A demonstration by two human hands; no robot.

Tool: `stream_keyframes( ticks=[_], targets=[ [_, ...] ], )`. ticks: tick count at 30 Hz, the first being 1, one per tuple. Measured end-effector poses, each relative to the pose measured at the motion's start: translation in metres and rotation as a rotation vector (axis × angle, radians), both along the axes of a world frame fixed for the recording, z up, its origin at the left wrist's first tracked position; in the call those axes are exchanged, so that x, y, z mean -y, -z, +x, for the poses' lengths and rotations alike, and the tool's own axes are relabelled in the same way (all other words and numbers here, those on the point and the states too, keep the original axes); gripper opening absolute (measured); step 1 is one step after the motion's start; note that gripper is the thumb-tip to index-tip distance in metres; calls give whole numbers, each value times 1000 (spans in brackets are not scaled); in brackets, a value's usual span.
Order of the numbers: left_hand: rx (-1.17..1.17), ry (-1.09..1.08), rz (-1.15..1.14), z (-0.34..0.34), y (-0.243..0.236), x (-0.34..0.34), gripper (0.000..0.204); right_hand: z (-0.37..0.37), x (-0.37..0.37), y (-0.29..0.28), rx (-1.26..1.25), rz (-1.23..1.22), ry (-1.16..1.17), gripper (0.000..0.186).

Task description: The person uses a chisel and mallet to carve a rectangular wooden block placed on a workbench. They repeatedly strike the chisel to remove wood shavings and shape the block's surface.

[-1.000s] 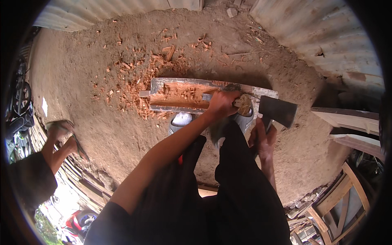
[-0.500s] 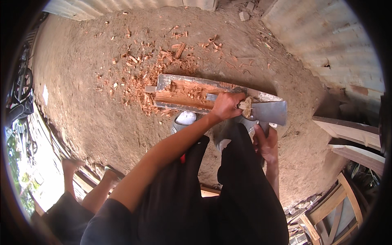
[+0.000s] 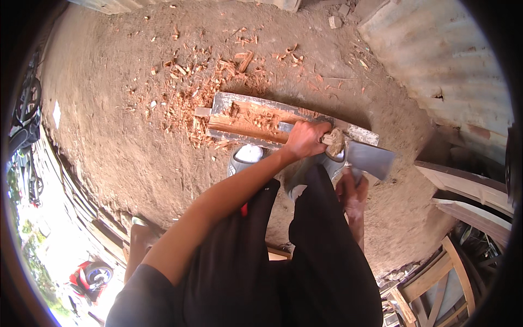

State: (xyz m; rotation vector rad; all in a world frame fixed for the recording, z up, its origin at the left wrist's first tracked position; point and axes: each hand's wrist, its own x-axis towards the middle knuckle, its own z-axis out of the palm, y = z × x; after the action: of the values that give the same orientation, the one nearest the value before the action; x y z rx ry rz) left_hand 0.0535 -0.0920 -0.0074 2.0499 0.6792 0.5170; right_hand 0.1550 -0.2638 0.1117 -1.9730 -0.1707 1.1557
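Observation:
My left hand (image 3: 308, 139) is closed around the wooden handle of an adze-like tool (image 3: 371, 159), close to a rough brown binding. A broad grey metal blade extends right of the binding, and a narrow metal end shows left of my fist. Below the blade my right hand (image 3: 353, 192) is closed on a small grey piece (image 3: 357, 174) held up by the blade's lower side; its kind is unclear. Beyond my left hand lies a hollowed wooden trough (image 3: 248, 122), its inside reddish with shavings in it and its rims weathered. My shoes stand against its near side.
Reddish wood chips (image 3: 218, 82) are scattered over the dirt floor (image 3: 136, 174). A corrugated metal sheet (image 3: 441, 60) stands at far right. Boards (image 3: 463, 180) and a wooden frame (image 3: 430, 289) lean at right. Another person's leg (image 3: 137, 245) and a red motorbike (image 3: 90, 278) show at lower left.
The adze blade has shifted slightly right and down and tilted. My right hand has dropped a little beneath it. The other person at left is now mostly hidden, and a motorbike shows.

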Motion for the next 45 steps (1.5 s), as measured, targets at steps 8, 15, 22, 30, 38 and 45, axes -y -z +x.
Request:
stream_keyframes(
  ticks=[8,15,22,30,38,45],
  targets=[
    [3,0,22,-3,9,2,30,4,-8,-18,-124,271,205,36],
    [60,-31,67,-7,11,3,33,34,-9,-25,-31,-54,-116,34],
    [-67,41,60,-20,12,0,30,17,-10,-6,-31,-66,-271,32],
    [-79,40,113,-23,15,-1,29,18,-12,-5,-118,0,-22,37],
    [-192,71,122,-50,16,-3,37,12,-16,-7,-58,-60,-298,33],
    [-21,287,208,-19,-17,6,51,16,24,-22,-136,-65,-29,32]
  ],
)
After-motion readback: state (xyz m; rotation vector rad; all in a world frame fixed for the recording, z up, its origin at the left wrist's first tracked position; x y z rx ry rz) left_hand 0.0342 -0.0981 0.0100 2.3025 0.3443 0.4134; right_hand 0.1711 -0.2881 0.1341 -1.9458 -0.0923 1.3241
